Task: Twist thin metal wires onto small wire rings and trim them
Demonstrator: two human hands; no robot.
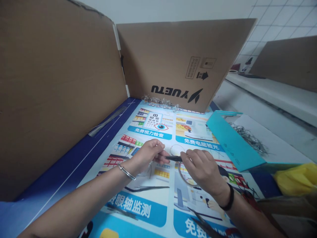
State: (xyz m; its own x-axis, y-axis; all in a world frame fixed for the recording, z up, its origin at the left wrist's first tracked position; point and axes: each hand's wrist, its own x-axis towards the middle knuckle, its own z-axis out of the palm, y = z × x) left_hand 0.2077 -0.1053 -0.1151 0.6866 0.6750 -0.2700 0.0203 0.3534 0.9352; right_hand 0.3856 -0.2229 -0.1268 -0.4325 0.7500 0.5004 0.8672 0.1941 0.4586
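Note:
My left hand [156, 151], with a silver bangle at the wrist, is over the printed mat. Its thumb and forefinger are pinched together; what they hold, if anything, is too small to make out. From the right, my right hand [201, 168] grips a black tool with a slim pointed tip, like tweezers [174, 158]. The tip reaches the left fingers. Thin wire [177, 146] curves in a faint loop behind the tool. Under the right hand, part of a pale ring [184, 177] shows. Another dark, slender tool [151, 188] lies on the mat nearer me.
Cardboard panels [183, 59] stand at the left and back, with small clear pieces [160, 100] along their foot. At right are a teal box [230, 145] with tangled wires [249, 137] and a yellow bag [297, 178]. Dark-bladed tools [203, 224] and thin strands [122, 211] lie in front.

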